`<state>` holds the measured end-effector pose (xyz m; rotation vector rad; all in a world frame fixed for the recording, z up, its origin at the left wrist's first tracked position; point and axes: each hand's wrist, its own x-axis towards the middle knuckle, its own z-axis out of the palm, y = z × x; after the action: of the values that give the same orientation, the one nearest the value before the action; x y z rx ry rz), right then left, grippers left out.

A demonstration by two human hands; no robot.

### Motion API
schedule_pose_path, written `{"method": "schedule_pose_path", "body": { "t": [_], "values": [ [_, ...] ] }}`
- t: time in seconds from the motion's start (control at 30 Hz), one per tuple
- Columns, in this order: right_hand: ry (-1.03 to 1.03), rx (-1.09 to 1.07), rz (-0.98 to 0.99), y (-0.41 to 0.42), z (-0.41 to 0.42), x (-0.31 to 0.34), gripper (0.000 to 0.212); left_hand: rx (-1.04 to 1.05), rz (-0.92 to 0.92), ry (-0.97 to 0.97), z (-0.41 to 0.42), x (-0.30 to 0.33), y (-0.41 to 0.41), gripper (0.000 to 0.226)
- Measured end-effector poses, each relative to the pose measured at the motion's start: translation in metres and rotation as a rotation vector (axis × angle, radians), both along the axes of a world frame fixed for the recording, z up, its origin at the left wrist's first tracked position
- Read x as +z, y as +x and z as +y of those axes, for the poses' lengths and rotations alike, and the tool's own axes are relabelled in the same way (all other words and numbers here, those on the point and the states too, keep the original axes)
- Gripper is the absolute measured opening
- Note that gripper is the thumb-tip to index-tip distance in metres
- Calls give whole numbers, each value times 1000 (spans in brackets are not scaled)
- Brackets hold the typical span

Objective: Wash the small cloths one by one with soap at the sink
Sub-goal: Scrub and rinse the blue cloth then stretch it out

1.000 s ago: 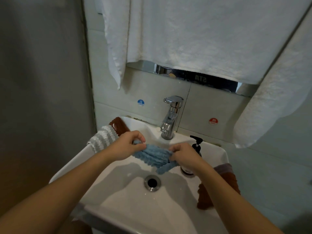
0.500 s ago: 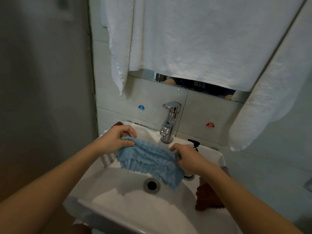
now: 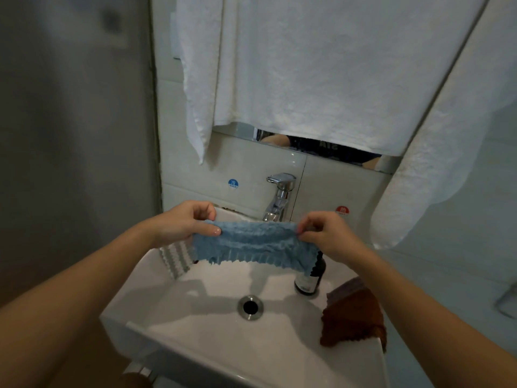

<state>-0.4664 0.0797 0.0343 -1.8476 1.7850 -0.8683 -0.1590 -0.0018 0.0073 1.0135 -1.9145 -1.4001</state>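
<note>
A small blue cloth point(image 3: 256, 245) hangs stretched flat above the white sink point(image 3: 223, 340), in front of the chrome tap point(image 3: 278, 197). My left hand point(image 3: 183, 222) pinches its top left corner and my right hand point(image 3: 326, 235) pinches its top right corner. A dark soap pump bottle point(image 3: 309, 278) stands on the sink's right ledge, its top hidden behind the cloth. A grey-and-white striped cloth point(image 3: 176, 257) lies on the left rim. A brown cloth point(image 3: 354, 320) lies over the right rim.
Large white towels point(image 3: 307, 68) hang over the mirror above the tap, another white towel point(image 3: 436, 169) at the right. The drain point(image 3: 250, 307) sits in the middle of the basin. A grey wall stands close on the left.
Both hands have lifted the blue cloth from a bunch low over the basin and pulled it out wide and flat in front of the tap.
</note>
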Motion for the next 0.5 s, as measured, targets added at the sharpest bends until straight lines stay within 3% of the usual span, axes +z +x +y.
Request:
{"method": "schedule_pose_path", "body": {
  "t": [0.13, 0.23, 0.37, 0.5],
  "values": [
    [-25, -19, 0, 1, 2, 7, 39, -23, 44, 114, 2, 7, -5, 34],
    [-50, -2, -54, -2, 3, 14, 36, -20, 69, 142, 6, 16, -9, 24],
    [-46, 35, -76, -7, 5, 21, 31, 65, -54, -20, 7, 25, -14, 17],
    [-9, 4, 71, -11, 8, 25, 20, 161, -277, -252, 4, 33, -15, 24]
  ]
}}
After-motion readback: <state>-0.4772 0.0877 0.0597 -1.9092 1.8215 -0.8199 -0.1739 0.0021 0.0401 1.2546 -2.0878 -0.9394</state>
